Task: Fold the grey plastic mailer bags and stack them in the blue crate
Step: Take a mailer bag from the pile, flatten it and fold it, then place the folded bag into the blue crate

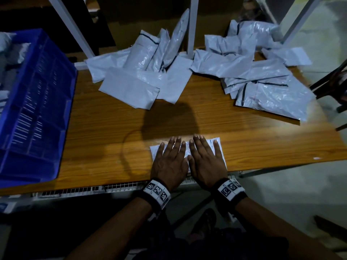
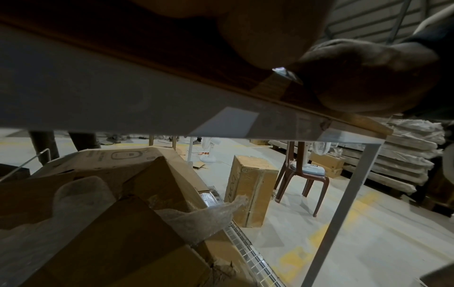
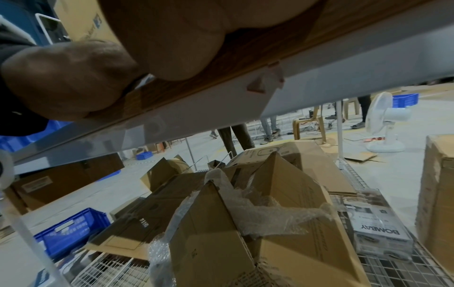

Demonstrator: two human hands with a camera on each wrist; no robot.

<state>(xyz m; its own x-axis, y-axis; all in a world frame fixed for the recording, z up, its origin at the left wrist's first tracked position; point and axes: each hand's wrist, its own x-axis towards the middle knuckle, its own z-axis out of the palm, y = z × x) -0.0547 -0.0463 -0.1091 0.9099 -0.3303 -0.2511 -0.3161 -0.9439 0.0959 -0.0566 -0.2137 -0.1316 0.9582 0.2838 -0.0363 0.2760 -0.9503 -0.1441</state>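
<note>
A folded grey mailer bag (image 1: 217,145) lies at the near edge of the wooden table (image 1: 105,132). Both hands press flat on it, side by side with fingers straight: my left hand (image 1: 170,162) on its left half, my right hand (image 1: 205,160) on its right half. Most of the bag is hidden under the palms. The blue crate (image 1: 35,107) stands at the table's left end. Loose grey mailer bags (image 1: 142,76) lie in heaps across the far side of the table. Both wrist views look under the table edge and show only the heels of the palms.
White frame posts (image 1: 193,25) rise behind the heaps of bags. A dark chair (image 1: 336,85) stands off the table's right end. Under the table sit open cardboard boxes (image 3: 245,223) with bubble wrap, on a wire shelf (image 3: 393,271).
</note>
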